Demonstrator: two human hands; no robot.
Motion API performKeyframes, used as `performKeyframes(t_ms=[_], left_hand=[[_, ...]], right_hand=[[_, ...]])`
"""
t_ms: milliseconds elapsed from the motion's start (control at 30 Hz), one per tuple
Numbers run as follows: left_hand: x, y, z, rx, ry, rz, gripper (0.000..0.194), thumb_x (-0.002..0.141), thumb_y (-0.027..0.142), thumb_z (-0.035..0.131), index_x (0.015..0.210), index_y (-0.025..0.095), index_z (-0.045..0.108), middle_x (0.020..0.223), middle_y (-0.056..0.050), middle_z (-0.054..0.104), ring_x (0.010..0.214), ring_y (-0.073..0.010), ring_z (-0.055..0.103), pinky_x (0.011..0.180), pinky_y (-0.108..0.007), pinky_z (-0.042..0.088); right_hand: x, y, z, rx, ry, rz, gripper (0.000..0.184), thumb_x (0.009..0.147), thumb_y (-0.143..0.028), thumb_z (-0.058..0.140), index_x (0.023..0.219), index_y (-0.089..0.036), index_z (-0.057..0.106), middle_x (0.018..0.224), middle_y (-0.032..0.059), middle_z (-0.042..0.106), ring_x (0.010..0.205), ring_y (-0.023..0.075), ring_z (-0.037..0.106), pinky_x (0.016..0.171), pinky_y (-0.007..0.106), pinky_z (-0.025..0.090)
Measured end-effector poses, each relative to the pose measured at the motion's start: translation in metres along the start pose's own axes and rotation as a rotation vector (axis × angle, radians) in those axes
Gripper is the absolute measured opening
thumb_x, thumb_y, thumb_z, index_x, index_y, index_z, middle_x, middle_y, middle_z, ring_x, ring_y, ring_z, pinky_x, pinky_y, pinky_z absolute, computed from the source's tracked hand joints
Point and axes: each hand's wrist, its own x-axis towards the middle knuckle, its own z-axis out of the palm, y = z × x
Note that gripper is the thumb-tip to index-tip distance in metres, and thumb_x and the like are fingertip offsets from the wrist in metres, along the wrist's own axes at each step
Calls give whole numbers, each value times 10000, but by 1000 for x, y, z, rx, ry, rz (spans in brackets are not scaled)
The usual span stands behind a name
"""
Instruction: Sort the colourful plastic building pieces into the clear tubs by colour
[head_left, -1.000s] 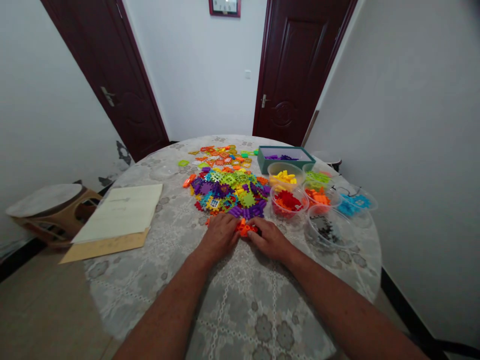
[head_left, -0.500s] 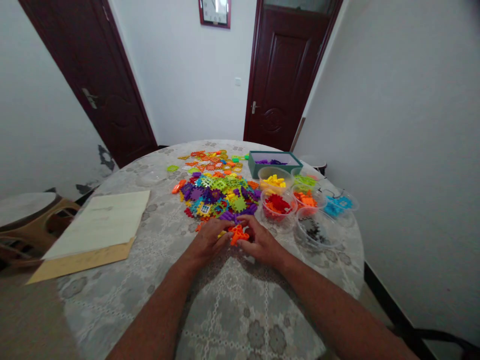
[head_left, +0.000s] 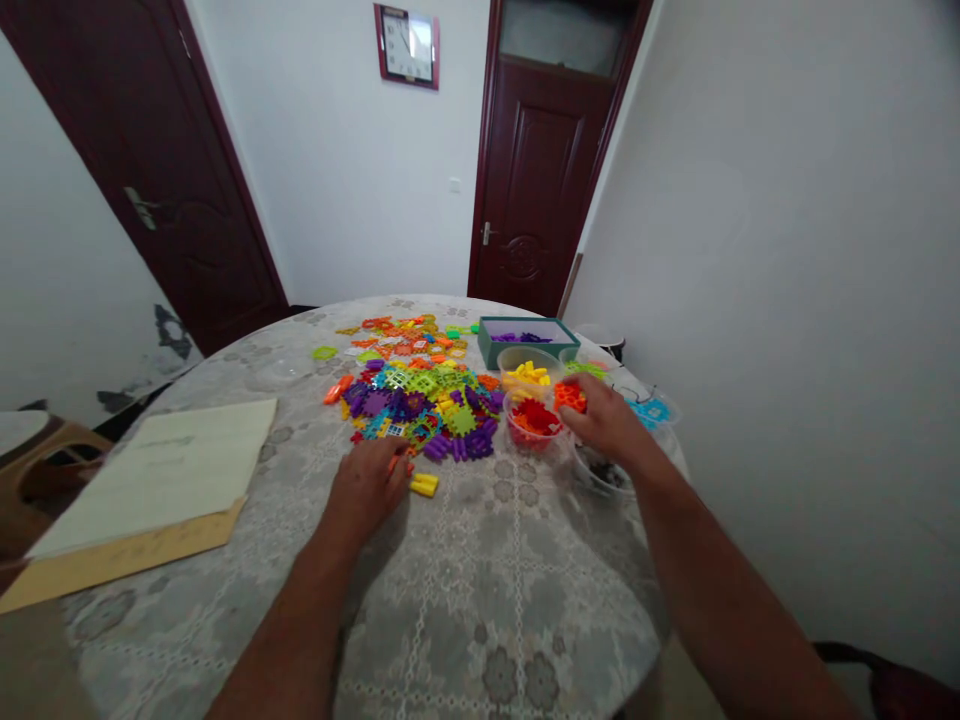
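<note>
My right hand [head_left: 600, 415] is closed around orange plastic building pieces [head_left: 570, 397], holding them over the clear bowls on the right. On the table at the near edge of the pile, my left hand [head_left: 367, 485] has its fingers curled on an orange building piece [head_left: 400, 464], partly hidden by them. Just right of those fingertips lies a yellow building piece [head_left: 424, 485]. Ahead is a heap of mixed building pieces [head_left: 420, 395] in purple, green, blue and yellow, with several purple pieces [head_left: 469, 445] along its near side.
Clear bowls hold red pieces [head_left: 535, 418], yellow pieces [head_left: 527, 375], blue pieces [head_left: 651, 411] and dark grey pieces [head_left: 600, 468]. Behind them stands a green box [head_left: 529, 352] with purple pieces. Flat orange pieces [head_left: 409, 345] lie beyond the heap. Paper sheets [head_left: 157, 470] rest at left.
The hands have moved apart. My right hand has carried the orange pieces right to the bowls, while my left has shifted left onto another orange piece. The yellow piece now shows uncovered.
</note>
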Motion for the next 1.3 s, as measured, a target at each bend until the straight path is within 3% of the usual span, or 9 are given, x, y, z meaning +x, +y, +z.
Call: performKeyframes(t_ms=[167, 333, 467, 633, 767, 900, 1000, 1167, 1300], left_hand=[[-6, -17, -12, 128, -38, -122, 287, 877, 178, 516, 1102, 209, 692, 1115, -129, 746, 1057, -313, 685, 963, -487, 534], [-15, -17, -14, 104, -145, -153, 299, 823, 174, 593, 1096, 238, 695, 1085, -108, 732, 1015, -294, 683, 886, -406, 529], [-20, -16, -7, 110, -170, -136, 272, 810, 176, 612, 1064, 238, 686, 1034, -116, 720, 989, -295, 673, 848, -392, 511], [-20, -11, -3, 127, -193, -154, 256, 836, 236, 643, 1090, 228, 672, 1093, -138, 692, 1037, -309, 647, 878, -411, 499], [-17, -5, -3, 197, -234, -185, 256, 861, 278, 654, 1105, 204, 675, 1142, -158, 674, 1048, -316, 638, 898, -425, 497], [-14, 0, -1, 278, -256, -158, 287, 897, 383, 644, 1102, 186, 677, 1128, -172, 669, 1027, -337, 639, 871, -443, 503], [-14, 4, 2, 306, -235, -181, 344, 885, 420, 661, 1137, 185, 671, 1146, -174, 664, 1038, -351, 637, 862, -447, 504], [-15, 7, 7, 220, -201, -190, 317, 845, 262, 677, 1152, 189, 646, 1141, -163, 668, 1063, -327, 637, 903, -432, 498], [-14, 5, 8, 46, -160, -118, 324, 874, 295, 690, 1175, 207, 610, 1135, -139, 668, 1057, -310, 634, 892, -427, 509]], right_hand=[[30, 65, -1, -351, -92, 195, 408, 921, -215, 585, 1316, -125, 633, 1266, 205, 693, 1142, 301, 671, 967, 380, 500], [21, 77, 9, -463, 17, 229, 497, 942, -240, 554, 1424, -126, 591, 1340, 233, 639, 1124, 332, 680, 939, 431, 522], [5, 34, 24, -218, 87, -23, 371, 978, -260, 504, 1297, -150, 659, 1284, 192, 682, 1169, 317, 655, 1006, 438, 510], [-26, -58, 79, 123, -204, -240, 253, 994, -275, 547, 1192, -195, 684, 1143, 122, 719, 947, 241, 683, 887, 379, 537], [-47, -109, 130, 138, -330, -355, 262, 971, -253, 628, 1227, -217, 669, 1196, 129, 698, 1037, 254, 664, 884, 368, 529], [-52, -127, 155, 77, -380, -370, 249, 941, -242, 669, 1188, -213, 679, 1144, 125, 700, 1021, 263, 659, 840, 359, 526], [-50, -122, 145, 86, -432, -344, 232, 941, -211, 652, 1169, -196, 690, 1131, 126, 714, 994, 250, 676, 828, 343, 517], [-24, -86, 92, 88, -556, -359, 215, 884, -237, 728, 1099, -249, 745, 1062, 86, 772, 941, 256, 700, 788, 328, 496], [30, -48, 53, -37, -394, -273, 249, 896, -184, 667, 1114, -257, 762, 1088, 82, 782, 946, 251, 705, 827, 333, 501]])
